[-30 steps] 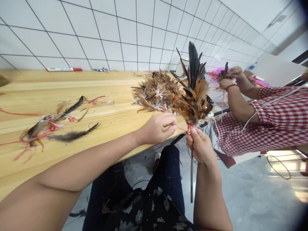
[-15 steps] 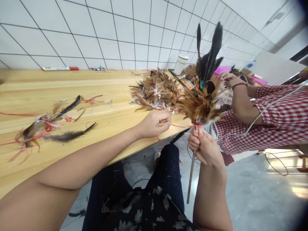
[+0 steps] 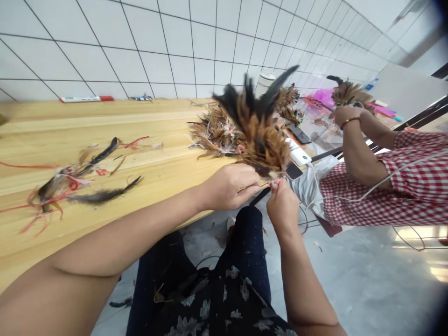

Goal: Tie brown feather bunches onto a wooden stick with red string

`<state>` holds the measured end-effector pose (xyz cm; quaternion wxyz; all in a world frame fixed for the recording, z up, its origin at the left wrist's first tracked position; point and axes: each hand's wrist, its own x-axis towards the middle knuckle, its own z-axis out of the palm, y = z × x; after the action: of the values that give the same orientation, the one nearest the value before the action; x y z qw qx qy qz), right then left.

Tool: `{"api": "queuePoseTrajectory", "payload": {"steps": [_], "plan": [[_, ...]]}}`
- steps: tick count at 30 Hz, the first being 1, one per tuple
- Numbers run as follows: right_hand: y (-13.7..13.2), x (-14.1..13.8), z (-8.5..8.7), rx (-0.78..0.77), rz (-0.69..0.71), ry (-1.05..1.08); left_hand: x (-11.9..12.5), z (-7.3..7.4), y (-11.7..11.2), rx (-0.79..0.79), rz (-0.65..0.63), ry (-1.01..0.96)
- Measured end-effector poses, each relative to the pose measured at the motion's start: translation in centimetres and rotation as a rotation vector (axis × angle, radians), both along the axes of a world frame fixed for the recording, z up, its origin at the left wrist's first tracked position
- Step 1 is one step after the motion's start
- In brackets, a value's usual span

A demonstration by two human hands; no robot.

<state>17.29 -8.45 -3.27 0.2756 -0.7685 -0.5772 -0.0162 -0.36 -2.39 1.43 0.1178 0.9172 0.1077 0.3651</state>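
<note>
A bundle of brown and black feathers (image 3: 268, 140) on a stick, like a feather duster, tilts up and to the left over the table's front edge. My right hand (image 3: 285, 210) is closed around its base, just below the feathers, and the stick is mostly hidden by the hand. Red string shows at the binding by the thumb. Close to its left, my left hand (image 3: 233, 186) is closed in a pinch on the red string (image 3: 264, 185), a short stretch of which runs between the hands. Behind the bundle lies a pile of brown feathers (image 3: 217, 133), partly covered.
On the wooden table (image 3: 168, 177) lie loose black feathers (image 3: 101, 198), red strings and a marker (image 3: 87, 99). A white cup (image 3: 265, 83), phones (image 3: 299, 134) and a white power bank (image 3: 297, 151) are farther right. A co-worker's hands (image 3: 346, 114) handle another feather bundle beside me.
The feather bundle has swung from upright to leaning left. My right hand has moved up and slightly left; my left hand has moved right, shortening the string between them.
</note>
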Motion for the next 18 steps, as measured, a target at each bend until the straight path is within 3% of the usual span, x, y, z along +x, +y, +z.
{"api": "queuePoseTrajectory", "payload": {"steps": [4, 9, 14, 18], "plan": [[-0.6, -1.6, -0.6, -0.078, 0.122, -0.393, -0.5, 0.5, 0.2, 0.195, 0.095, 0.100], [-1.4, -2.3, 0.4, -0.141, 0.488, -0.548, -0.8, -0.1, 1.6, 0.216, 0.081, 0.167], [-2.1, -1.8, 2.3, -0.112, 0.693, -0.640, -0.6, -1.6, 3.3, -0.146, -0.033, 0.154], [-2.7, -1.0, 3.0, -0.111, 0.618, -0.626, -1.2, -2.0, 4.6, -0.486, -0.041, 0.205]]}}
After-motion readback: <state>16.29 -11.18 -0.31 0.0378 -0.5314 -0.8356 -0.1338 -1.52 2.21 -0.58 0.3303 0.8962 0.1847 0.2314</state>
